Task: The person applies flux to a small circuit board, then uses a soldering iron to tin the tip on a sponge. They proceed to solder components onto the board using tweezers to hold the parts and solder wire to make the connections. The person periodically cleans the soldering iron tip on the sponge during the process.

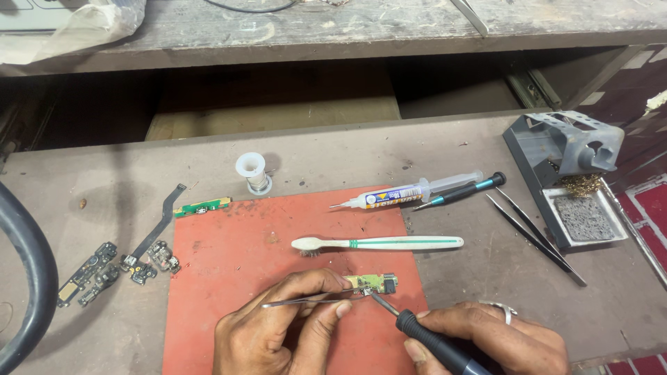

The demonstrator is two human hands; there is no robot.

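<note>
My left hand (278, 326) pinches metal tweezers (306, 301) whose tips press on a small green circuit board (372, 282) lying on the red mat (236, 257). My right hand (493, 340) grips a black soldering iron (431, 340); its thin tip touches the board's near edge beside the tweezer tips. A ring shows on a right finger.
On the mat lies a white toothbrush (379, 243). Beyond it are a flux syringe (406, 194), a solder spool (253, 172), a dark screwdriver (462, 192), black tweezers (535, 236) and a grey iron stand (566, 149) with sponge. Small boards and flex parts (118, 267) lie left.
</note>
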